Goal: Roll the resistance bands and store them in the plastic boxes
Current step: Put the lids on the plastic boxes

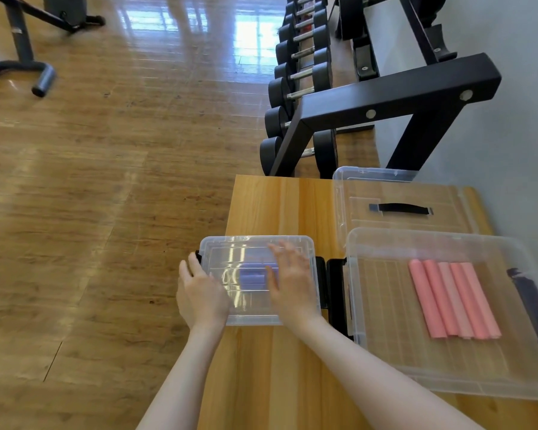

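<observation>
purple rolls [253, 274] in lidded box [218, 252]

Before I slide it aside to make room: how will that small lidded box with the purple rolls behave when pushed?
The small box looks like thin clear plastic holding only a few purple rolls, so probably light. On the smooth wooden table it should slide easily. It overhangs the table's left edge, where the left hand steadies it, so a leftward push might tip it off.

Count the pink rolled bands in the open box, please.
5. The pink rolls lie side by side, touching, on the floor of the large open box on the right. None seems hidden there.
</observation>
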